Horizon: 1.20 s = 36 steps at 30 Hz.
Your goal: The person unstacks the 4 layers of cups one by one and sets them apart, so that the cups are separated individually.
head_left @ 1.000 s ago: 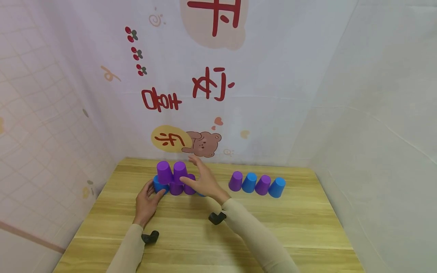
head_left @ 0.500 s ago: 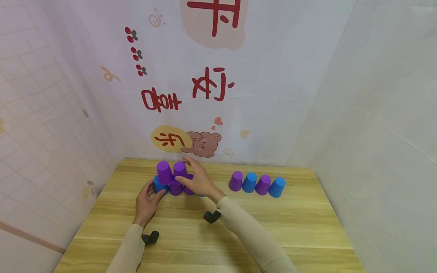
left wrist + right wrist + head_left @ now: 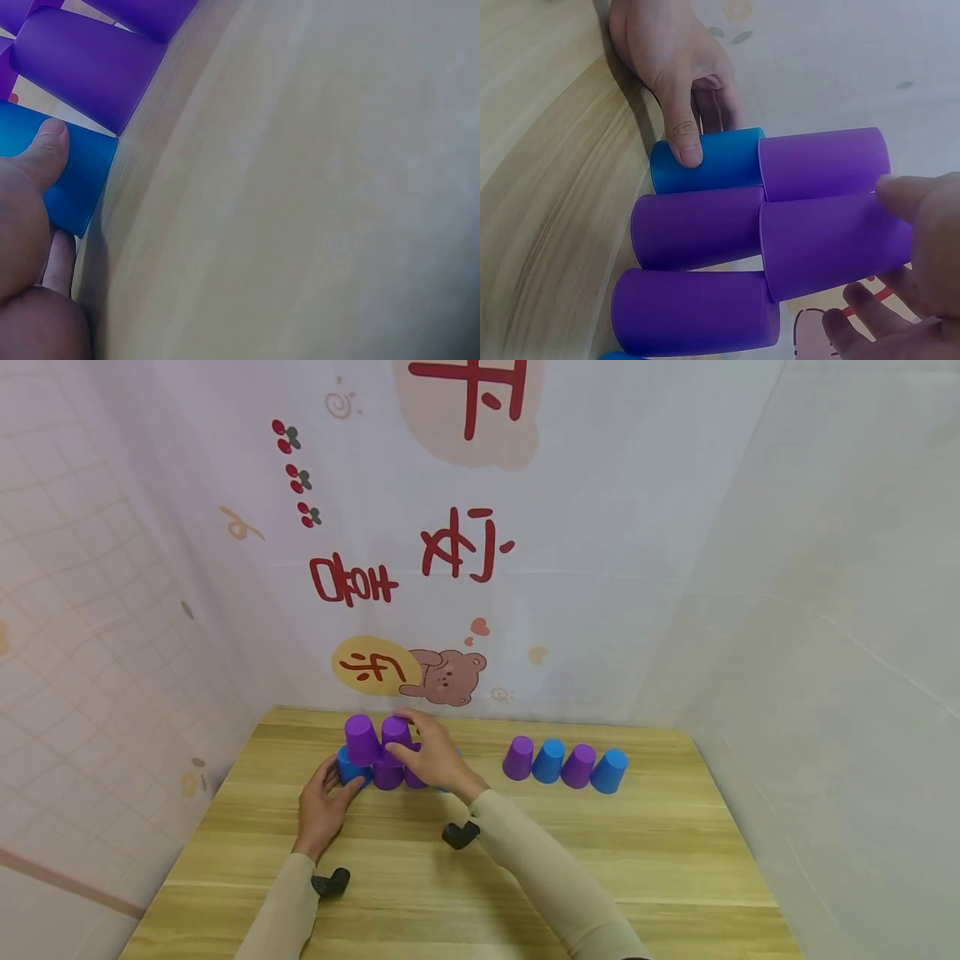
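Observation:
Upside-down cups form a small stack at the table's back left. Its lower row has a blue cup point(image 3: 351, 770) at the left end, two purple cups point(image 3: 697, 229) and a mostly hidden blue one. On top sit a left purple cup point(image 3: 362, 743) and a right purple cup point(image 3: 825, 240). My left hand point(image 3: 318, 814) grips the left-end blue cup, thumb point(image 3: 49, 150) in front, fingers behind. My right hand point(image 3: 437, 760) reaches round the upper right purple cup from its right. The thumb touches its upper front; several fingers are behind, partly hidden.
To the right stands a separate row of upside-down cups, purple point(image 3: 518, 758) and blue point(image 3: 549, 762) alternating. Beyond the wooden table point(image 3: 405, 893) hangs a printed cloth point(image 3: 600, 527) with side panels. Each wrist carries a black mount point(image 3: 331, 882).
My right hand has moved left and closed in round the upper right purple cup. My left hand stays on its blue cup, and the cups look unmoved.

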Tool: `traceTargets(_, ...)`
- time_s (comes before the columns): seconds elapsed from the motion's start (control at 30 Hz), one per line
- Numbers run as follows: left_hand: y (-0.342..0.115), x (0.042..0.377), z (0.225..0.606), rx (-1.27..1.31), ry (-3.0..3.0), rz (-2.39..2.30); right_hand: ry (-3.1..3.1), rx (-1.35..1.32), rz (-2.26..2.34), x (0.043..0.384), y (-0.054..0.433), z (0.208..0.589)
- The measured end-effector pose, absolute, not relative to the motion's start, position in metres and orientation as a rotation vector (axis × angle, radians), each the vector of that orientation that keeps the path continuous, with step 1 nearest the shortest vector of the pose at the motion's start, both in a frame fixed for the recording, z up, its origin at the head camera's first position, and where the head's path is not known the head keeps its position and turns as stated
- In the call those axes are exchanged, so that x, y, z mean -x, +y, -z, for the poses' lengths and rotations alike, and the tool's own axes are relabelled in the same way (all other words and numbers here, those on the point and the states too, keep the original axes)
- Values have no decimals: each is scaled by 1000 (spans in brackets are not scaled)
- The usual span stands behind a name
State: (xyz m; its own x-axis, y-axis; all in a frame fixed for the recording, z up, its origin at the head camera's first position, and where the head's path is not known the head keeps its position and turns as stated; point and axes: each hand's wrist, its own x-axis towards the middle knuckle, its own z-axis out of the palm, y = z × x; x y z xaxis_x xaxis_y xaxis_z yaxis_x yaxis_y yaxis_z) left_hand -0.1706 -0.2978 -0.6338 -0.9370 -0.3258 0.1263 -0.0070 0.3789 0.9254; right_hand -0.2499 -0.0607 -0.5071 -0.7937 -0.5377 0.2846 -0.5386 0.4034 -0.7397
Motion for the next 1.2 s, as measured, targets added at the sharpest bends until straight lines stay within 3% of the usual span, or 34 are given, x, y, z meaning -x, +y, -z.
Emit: traceTargets(1.2, -298, 170, 633, -299, -2358, 1608, -2466, -992, -1657, 238, -42, 499)
